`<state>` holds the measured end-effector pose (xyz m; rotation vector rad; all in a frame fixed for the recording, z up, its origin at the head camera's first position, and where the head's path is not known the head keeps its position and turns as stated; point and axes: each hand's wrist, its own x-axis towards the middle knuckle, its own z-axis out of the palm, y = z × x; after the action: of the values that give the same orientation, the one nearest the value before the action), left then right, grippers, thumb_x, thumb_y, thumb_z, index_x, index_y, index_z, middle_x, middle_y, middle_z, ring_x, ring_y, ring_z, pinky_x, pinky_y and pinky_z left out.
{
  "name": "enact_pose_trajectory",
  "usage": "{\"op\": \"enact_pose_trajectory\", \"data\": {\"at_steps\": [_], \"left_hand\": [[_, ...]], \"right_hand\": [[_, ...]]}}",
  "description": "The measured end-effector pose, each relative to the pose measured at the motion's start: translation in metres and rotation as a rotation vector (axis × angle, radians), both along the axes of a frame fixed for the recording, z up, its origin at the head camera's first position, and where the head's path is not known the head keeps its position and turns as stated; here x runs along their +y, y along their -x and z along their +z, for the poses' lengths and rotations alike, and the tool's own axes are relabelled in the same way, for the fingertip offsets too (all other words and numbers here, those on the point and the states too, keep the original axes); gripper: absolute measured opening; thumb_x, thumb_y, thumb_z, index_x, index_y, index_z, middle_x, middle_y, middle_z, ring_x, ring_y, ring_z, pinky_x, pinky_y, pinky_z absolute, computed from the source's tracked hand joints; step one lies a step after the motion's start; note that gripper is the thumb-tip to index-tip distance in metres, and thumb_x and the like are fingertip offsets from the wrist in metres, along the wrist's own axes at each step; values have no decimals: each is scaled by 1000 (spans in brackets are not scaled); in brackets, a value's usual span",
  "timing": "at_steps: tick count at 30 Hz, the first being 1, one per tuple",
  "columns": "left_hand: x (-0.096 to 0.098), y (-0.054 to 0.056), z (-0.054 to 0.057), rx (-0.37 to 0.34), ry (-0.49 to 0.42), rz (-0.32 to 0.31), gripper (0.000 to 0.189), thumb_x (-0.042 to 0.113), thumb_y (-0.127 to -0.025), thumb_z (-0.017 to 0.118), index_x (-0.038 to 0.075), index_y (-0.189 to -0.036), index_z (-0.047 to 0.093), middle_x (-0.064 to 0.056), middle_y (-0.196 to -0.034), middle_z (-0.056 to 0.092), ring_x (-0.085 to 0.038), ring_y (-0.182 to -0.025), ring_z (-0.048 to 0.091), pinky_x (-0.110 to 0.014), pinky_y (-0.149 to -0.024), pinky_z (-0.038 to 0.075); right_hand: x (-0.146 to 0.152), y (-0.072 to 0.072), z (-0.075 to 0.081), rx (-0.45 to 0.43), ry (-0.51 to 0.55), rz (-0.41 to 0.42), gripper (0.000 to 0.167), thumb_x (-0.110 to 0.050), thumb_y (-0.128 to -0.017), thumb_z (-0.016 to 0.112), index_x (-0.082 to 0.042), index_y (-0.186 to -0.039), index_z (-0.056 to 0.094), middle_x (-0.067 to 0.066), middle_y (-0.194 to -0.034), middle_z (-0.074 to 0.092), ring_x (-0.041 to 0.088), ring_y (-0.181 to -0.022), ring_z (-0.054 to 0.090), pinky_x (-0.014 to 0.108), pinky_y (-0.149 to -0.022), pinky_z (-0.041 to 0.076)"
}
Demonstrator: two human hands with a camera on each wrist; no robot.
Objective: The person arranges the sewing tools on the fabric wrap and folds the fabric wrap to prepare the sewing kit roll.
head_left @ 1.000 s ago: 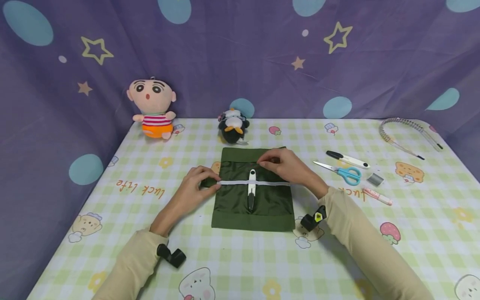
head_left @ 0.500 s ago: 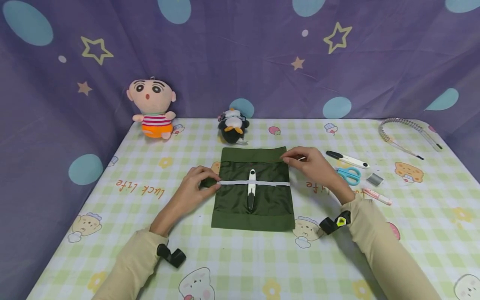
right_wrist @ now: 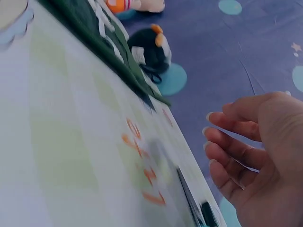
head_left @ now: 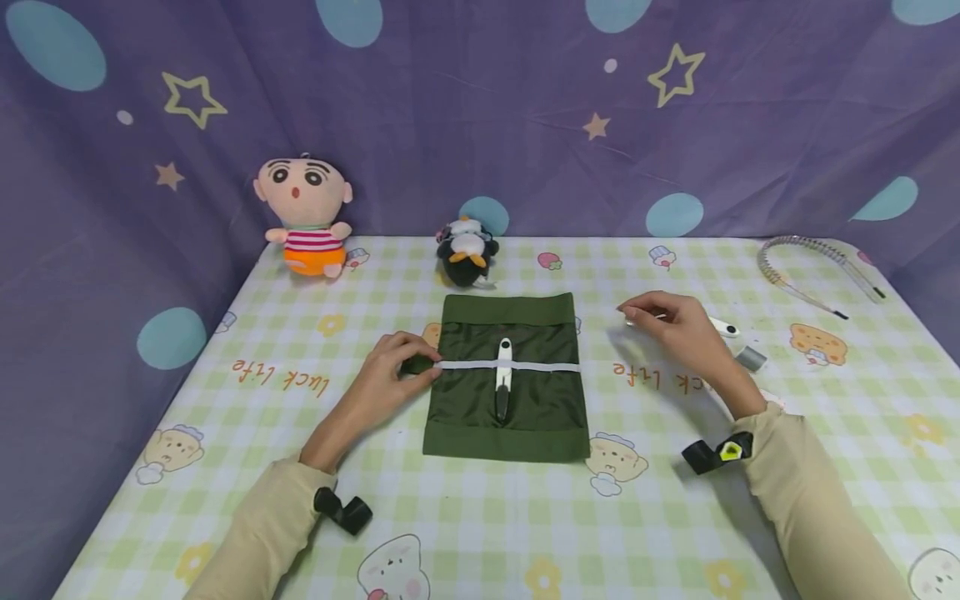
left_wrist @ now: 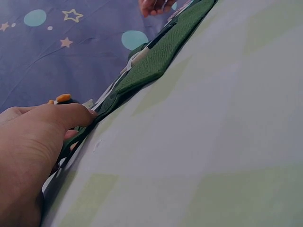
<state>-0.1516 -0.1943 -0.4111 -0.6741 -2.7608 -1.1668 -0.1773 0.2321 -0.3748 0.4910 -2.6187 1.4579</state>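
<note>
A dark green fabric roll (head_left: 506,446) lies flat in the middle of the table, with a white elastic band (head_left: 468,365) across it. Under the band sits a slim white tool with a black end (head_left: 504,362), like thread snips. My left hand (head_left: 386,371) pinches the roll's left edge beside the band; the left wrist view shows green cloth (left_wrist: 147,68) running out from those fingers. To the right of the roll my right hand (head_left: 678,329) hovers with loosely bent fingers and holds nothing. It largely hides the blue-handled scissors, whose blades (right_wrist: 188,194) show in the right wrist view.
A second white tool (head_left: 725,327) and a grey thread spool (head_left: 752,359) lie partly behind the right hand. Farther right is a coiled headband (head_left: 806,243). A doll (head_left: 307,217) and a penguin plush (head_left: 467,250) stand at the back by the curtain (head_left: 525,125).
My right hand has moved rightward, from above the roll past its upper right corner to over the scissors. The left hand has stayed at the left edge.
</note>
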Motion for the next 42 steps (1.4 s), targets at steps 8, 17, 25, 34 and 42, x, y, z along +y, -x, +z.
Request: {"op": "enact_pose_trajectory", "data": {"at_steps": [8,17,25,34,42], "left_hand": [[0,0,0,5,-5,-3,16,24,-98,76,17,-112,76,-4,-123,62,-28,-115,51,-54,-97,43],[0,-1,0,-1,-7,-2,16,23,-98,76,17,-113,76,-5,-124,62,-28,-115,51,-54,-97,43],[0,-1,0,7,-4,-4,16,23,-98,76,16,-112,76,-5,-123,63,-29,-116,51,-55,-97,43],[0,-1,1,5,-1,0,16,23,-98,76,17,-112,76,-5,-123,63,-29,-116,51,-55,-98,43],[1,-2,3,-2,-4,4,15,22,-97,76,16,-112,76,-4,-123,62,-28,-116,51,-54,-98,43]], "right_hand": [[42,-7,0,-30,-48,-96,27,-19,-106,63,1,-121,73,-10,-110,73,10,-92,67,19,-72,50],[74,-15,5,-20,-117,-220,33,-26,-107,62,0,-123,72,-26,-101,65,-6,-93,59,12,-75,45],[99,-16,-4,-8,-166,-280,35,-28,-106,61,2,-121,72,-28,-96,63,-5,-87,56,11,-74,43],[112,-16,-13,-18,-286,-341,33,-26,-105,63,2,-119,72,-9,-97,68,-7,-85,49,23,-70,41],[113,-16,-15,-80,-381,-347,32,-25,-105,62,2,-118,72,22,-105,68,15,-84,52,25,-63,38]]}}
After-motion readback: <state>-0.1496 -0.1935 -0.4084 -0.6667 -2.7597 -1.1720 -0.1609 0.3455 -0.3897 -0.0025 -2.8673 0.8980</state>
